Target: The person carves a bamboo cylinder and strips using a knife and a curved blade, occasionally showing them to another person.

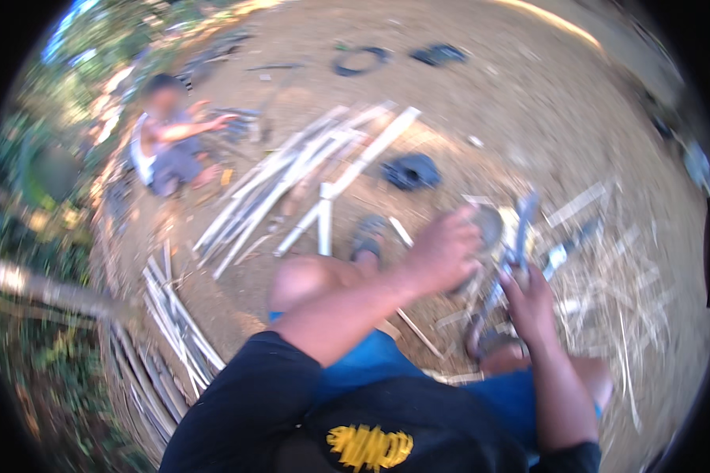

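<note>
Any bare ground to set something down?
Mostly bare dirt beyond the blade, right of the black bundle. Smaller patch between the left knee and lower-left strips. Crowded: pale shavings right of the right hand; long strips ahead-left.

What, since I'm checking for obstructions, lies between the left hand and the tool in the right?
A round grey thing, just right of the left hand in view; blur hides whether it touches the tool in the right hand.
</note>
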{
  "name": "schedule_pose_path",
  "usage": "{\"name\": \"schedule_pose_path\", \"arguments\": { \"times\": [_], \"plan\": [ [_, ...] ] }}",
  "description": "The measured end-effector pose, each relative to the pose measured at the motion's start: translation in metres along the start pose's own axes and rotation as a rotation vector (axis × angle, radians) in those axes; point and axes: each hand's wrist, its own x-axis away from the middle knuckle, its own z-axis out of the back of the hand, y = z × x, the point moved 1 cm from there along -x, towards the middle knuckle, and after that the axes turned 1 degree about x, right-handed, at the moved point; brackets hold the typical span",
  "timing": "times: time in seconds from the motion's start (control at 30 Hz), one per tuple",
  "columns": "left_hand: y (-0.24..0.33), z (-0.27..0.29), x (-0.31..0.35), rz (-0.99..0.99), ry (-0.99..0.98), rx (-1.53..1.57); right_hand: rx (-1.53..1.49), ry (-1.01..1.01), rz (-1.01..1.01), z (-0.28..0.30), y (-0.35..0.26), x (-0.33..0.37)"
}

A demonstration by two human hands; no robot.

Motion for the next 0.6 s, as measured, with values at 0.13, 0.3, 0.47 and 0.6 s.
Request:
{"name": "schedule_pose_path", "arguments": {
  "times": [0.13,0.3,0.47,0.6],
  "plan": [
    [-0.004,0.005,-0.001,0.063,0.054,0.04,-0.01,-0.003,-0.006,-0.001,-0.011,0.009],
    [-0.004,0.01,0.003,0.105,0.129,0.064,-0.012,-0.044,-0.012,0.001,-0.023,0.011],
    [0.003,0.012,-0.003,0.144,0.023,0.035,-0.028,-0.047,-0.005,0.004,-0.023,0.014],
    [0.003,0.005,-0.001,0.066,0.092,-0.023,0.012,-0.037,0.023,0.003,-0.018,0.017]
  ]
}}
